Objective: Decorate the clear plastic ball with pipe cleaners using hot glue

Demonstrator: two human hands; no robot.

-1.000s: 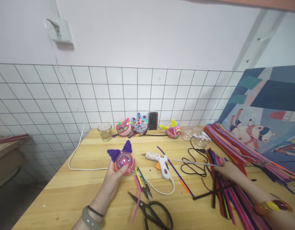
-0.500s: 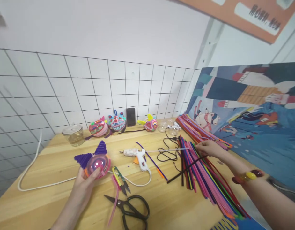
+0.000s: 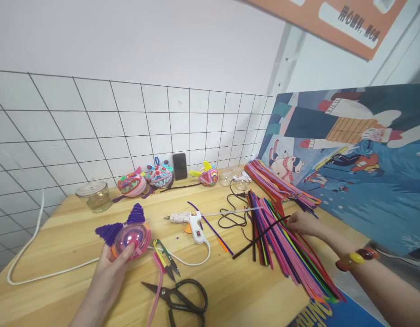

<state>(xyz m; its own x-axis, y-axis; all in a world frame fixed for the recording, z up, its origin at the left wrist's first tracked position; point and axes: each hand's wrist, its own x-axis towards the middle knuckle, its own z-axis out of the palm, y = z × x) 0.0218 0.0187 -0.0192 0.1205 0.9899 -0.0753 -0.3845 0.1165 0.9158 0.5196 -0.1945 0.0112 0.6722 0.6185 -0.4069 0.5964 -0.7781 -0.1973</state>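
My left hand (image 3: 109,272) is wrapped round a clear pink ball (image 3: 130,239) with two purple pipe-cleaner ears, held just above the wooden table (image 3: 250,290). My right hand (image 3: 303,223) lies on a spread of coloured pipe cleaners (image 3: 288,245) at the right, its fingertips pinched at the stems; what they grip is too small to make out. A white glue gun (image 3: 191,221) lies between my hands, with a clear glue stick sticking out behind it toward the pipe cleaners.
Black scissors (image 3: 182,297), small yellow snips (image 3: 164,256) and a loose pink pipe cleaner (image 3: 155,290) lie near the front edge. A glass jar (image 3: 94,196), three finished decorated balls (image 3: 160,176), a phone (image 3: 180,166) and a black cord (image 3: 232,218) sit toward the tiled wall. A painted board (image 3: 359,163) leans at right.
My right hand slid nearer along the pipe cleaners, away from the glue stick it had reached toward. The view swung to the right. My left hand kept hold of the pink ball.
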